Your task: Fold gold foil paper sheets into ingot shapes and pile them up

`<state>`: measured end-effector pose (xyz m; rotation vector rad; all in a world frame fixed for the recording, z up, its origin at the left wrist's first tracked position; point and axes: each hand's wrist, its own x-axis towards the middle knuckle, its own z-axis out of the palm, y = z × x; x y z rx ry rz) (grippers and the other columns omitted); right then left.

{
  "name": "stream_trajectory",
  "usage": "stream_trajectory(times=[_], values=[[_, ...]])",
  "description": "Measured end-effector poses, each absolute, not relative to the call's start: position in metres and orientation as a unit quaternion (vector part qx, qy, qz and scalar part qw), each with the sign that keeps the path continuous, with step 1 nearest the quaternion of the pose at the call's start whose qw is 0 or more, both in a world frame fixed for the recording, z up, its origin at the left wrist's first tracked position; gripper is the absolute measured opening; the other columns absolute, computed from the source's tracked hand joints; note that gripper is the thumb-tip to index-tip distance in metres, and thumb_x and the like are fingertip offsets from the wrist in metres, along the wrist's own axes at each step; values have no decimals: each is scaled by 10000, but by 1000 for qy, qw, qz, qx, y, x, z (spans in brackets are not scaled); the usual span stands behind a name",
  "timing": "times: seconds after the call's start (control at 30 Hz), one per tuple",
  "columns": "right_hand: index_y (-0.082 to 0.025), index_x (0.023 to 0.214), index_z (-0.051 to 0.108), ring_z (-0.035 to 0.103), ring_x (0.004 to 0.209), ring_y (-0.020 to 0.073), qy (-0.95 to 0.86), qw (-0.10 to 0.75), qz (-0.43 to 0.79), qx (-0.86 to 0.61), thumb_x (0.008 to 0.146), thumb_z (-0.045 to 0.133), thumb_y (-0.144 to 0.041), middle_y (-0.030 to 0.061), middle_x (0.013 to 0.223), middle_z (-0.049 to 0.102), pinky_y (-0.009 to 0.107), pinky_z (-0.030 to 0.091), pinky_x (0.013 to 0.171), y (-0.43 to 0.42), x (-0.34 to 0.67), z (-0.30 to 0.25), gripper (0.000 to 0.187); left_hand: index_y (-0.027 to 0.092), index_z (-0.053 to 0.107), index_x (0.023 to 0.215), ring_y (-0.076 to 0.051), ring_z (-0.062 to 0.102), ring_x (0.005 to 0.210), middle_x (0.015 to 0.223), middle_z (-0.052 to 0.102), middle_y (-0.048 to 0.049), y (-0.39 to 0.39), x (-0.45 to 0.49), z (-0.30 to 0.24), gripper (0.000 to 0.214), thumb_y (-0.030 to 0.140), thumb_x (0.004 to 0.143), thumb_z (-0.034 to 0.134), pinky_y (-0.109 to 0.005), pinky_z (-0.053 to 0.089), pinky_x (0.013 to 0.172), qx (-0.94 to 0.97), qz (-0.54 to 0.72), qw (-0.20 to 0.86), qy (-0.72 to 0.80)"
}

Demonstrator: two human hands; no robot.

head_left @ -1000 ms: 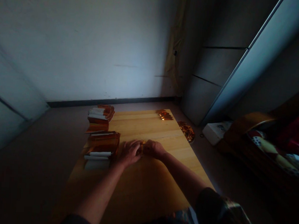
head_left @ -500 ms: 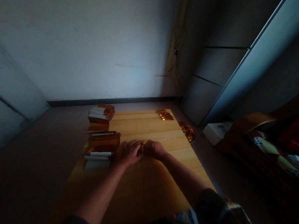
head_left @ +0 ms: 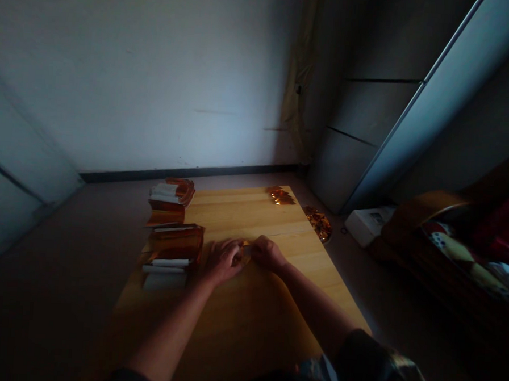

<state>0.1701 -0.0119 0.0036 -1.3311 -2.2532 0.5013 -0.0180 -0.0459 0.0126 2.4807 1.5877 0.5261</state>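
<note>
Near the middle of the wooden table [head_left: 248, 309], my left hand [head_left: 225, 257] is closed on a small piece of golden foil paper [head_left: 246, 252]. My right hand [head_left: 267, 252] lies just to the right, its fingers pinched at the foil's edge; how much they grip is hard to see in the dim light. To the left of my left hand stands a stack of orange foil sheets [head_left: 177, 243]. White-sided folded paper [head_left: 167, 265] lies in front of that stack.
Another bundle of orange and white sheets [head_left: 171, 192] sits at the far left corner. Folded foil pieces [head_left: 282, 196] lie at the far right corner. Beyond the right edge are a heap of shiny foil [head_left: 319, 223], a white box [head_left: 367, 225] and a wooden seat [head_left: 428, 214].
My right hand has shifted slightly right, away from my left hand. More of the golden foil paper now shows between them. My left hand stays about where it was.
</note>
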Motion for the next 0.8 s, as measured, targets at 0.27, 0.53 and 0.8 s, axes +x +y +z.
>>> stream_trajectory(times=[0.27, 0.53, 0.8], values=[[-163, 752, 584, 481, 752, 135, -821, 221, 181, -495, 661, 695, -187, 6, 787, 523, 231, 381, 676, -17, 163, 2, 146, 285, 515, 1217, -260, 437, 1230, 1307, 542, -71, -44, -19, 9, 460, 343, 764, 578, -514, 230, 1042, 820, 166, 81, 542], [-165, 708, 578, 511, 712, 129, -801, 271, 159, -509, 703, 556, -50, 22, 748, 566, 207, 382, 649, -14, 163, 3, 117, 273, 525, 1183, -258, 469, 1200, 1275, 567, -66, -44, -18, 7, 427, 381, 773, 571, -484, 285, 1001, 819, 178, 69, 541], [-171, 905, 627, 562, 671, 134, -786, 225, 140, -559, 876, 464, -193, 35, 764, 657, 214, 373, 622, -49, 144, 8, 167, 232, 604, 962, -248, 476, 1194, 1267, 577, -66, -54, 0, 5, 201, 331, 794, 553, -422, 316, 980, 773, 194, 43, 603]])
